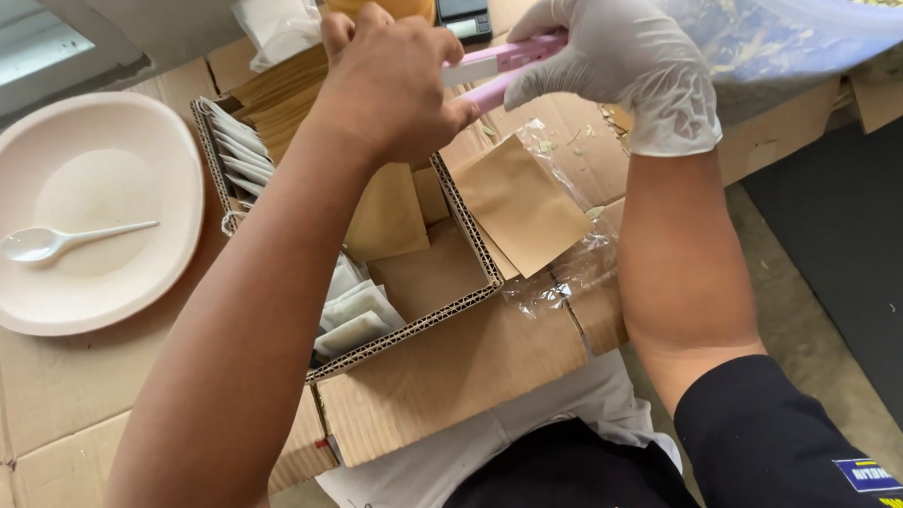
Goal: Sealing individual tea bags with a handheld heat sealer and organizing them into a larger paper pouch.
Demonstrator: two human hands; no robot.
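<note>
Here both hands (485, 78) grip a pink sealer (500, 64) above brown pouches (520, 204).

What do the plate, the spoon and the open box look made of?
The plate looks like matte pale pink plastic or melamine, smooth with a soft sheen. The spoon looks like thin white plastic, slightly glossy. The open box is brown corrugated cardboard: the fluted layer shows along its cut edges.

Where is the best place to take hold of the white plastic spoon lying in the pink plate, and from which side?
Grip the spoon by its thin handle, coming from above on the right. The handle points right and lies free over the plate, while the bowl end rests flat at the left.
</note>
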